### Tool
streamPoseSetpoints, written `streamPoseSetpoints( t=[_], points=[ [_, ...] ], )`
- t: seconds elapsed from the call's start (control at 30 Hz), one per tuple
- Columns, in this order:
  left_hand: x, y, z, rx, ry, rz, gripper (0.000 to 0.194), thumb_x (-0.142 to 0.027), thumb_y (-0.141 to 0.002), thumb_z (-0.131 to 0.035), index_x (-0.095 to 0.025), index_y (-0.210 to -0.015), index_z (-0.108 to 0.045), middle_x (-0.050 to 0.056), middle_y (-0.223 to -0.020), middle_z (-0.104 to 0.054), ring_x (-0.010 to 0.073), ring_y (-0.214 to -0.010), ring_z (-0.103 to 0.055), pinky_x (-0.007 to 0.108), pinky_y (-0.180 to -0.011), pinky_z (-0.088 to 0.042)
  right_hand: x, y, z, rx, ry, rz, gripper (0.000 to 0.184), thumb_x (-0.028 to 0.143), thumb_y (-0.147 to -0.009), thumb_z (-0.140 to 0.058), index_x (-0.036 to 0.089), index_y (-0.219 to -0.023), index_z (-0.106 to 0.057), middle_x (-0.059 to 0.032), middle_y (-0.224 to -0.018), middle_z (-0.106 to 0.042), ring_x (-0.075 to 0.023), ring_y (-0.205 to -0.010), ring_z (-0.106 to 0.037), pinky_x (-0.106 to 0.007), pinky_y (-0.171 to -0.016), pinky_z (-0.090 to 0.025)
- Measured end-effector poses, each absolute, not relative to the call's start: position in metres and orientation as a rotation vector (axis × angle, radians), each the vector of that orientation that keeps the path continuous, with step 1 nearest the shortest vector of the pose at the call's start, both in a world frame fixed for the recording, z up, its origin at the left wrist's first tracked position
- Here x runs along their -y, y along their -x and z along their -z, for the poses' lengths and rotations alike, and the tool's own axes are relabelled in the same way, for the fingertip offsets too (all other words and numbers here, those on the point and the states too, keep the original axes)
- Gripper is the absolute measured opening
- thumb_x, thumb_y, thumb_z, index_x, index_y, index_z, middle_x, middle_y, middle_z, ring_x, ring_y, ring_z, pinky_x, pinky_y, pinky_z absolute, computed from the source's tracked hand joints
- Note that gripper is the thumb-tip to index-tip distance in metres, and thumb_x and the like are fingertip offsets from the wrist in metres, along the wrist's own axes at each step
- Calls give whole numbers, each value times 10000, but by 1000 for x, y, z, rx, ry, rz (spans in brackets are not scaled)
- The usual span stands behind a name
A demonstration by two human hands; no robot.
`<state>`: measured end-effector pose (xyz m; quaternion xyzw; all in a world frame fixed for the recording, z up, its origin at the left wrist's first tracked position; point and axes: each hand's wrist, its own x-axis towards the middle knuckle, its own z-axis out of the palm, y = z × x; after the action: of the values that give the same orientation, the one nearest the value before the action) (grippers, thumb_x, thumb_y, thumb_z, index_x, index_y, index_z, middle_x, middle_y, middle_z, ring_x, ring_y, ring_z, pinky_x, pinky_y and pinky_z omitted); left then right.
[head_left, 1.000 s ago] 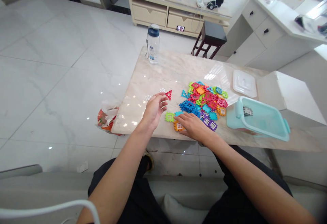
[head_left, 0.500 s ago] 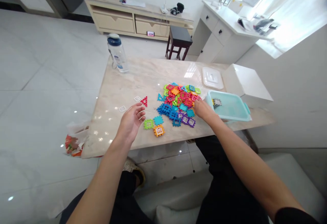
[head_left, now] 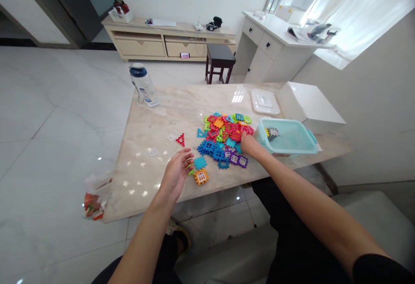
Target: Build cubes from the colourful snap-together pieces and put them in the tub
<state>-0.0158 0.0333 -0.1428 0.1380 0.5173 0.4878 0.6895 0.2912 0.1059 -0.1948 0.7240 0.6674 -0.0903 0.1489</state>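
A pile of colourful interlocking plastic tiles lies mid-table. At its right edge is my right hand, fingers closed by the red and teal pieces; what they hold, if anything, is hidden. My left hand hovers with loosely curled, parted fingers and nothing in it, partly covering a green tile. Beside it lie a teal tile and an orange tile with a white window. A red triangle and two white window pieces, one of them this frame, rest farther left.
A pale teal bin with a few grey and yellow pieces stands at the right, by a white box and a clear lid. A water bottle stands at the table's far left.
My left hand has moved right, over the green tile. My right hand has shifted slightly left along the pile's edge. The whole view has tilted up a little.
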Motion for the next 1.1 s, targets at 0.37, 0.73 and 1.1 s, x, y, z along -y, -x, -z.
streamPoseSetpoints(
  t=[0.37, 0.73, 1.1],
  points=[
    [-34, 16, 140, -1132, -373, -1053, 344, -231, -710, -817, -161, -1030, -711, 5, -835, -703, 97, -670, -649, 199, -595, -521, -103, -291, 167, -2038, -2243, 316, 217, 93, -1001, -569, 77, -1050, -780, -231, -1106, -799, -302, -1047, -759, -333, -897, -537],
    [-27, 2, 146, -1209, -923, -965, 392, -489, -830, -819, -183, -1062, -743, 67, -950, -774, 171, -786, -685, 284, -721, -520, -58, -214, 116, -2369, -2393, 1821, 493, 656, -911, -743, 177, -800, -722, -18, -719, -704, -137, -629, -580, -267, -572, -401],
    [-24, 8, 140, -1268, -1055, -1253, 189, -345, -794, -930, -230, -909, -834, 53, -895, -785, 198, -822, -689, 274, -735, -523, -47, -192, 108, -2587, -2045, 1880, 387, 509, -976, -744, 227, -1238, -787, -90, -1220, -808, -226, -1108, -743, -362, -948, -600]
  ],
)
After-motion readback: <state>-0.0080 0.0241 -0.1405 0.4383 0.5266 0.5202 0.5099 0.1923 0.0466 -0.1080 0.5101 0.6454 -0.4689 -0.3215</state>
